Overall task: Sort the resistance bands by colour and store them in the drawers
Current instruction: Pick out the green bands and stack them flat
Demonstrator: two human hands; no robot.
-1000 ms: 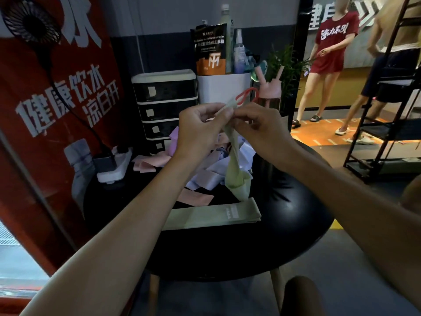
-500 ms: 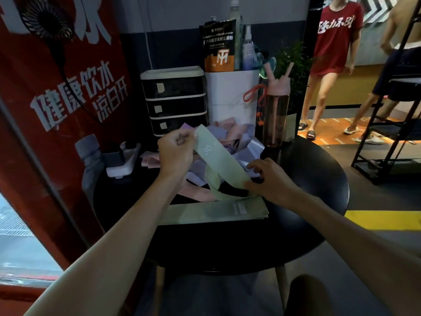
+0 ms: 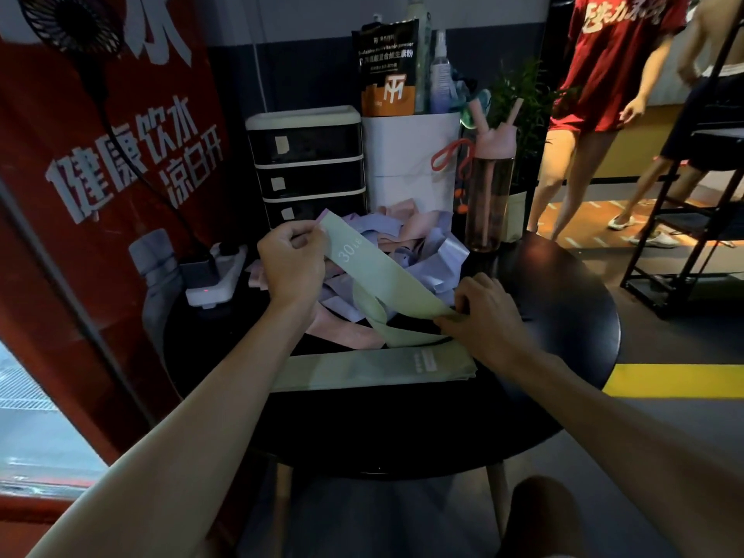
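Observation:
A pale green resistance band (image 3: 382,275) marked "30 LB" is stretched slantwise above the round black table (image 3: 555,316). My left hand (image 3: 292,263) pinches its upper end; my right hand (image 3: 481,316) pinches its lower end near the table. Just below lies a flat stack of green bands (image 3: 374,370). Behind is a loose heap of lilac and pink bands (image 3: 410,251). A small black drawer unit (image 3: 308,167) with three shut drawers stands at the table's back.
A white bin (image 3: 408,159) with bottles and a pouch stands right of the drawers, then a pink-lidded bottle (image 3: 489,195). A white power strip (image 3: 213,279) lies at the left. A red banner flanks the left. Two people walk at the back right by a black rack (image 3: 684,219).
The green band was bunched between both hands held high. My hands have since drawn apart and come down, the right one to the table, and the band is now spread flat between them.

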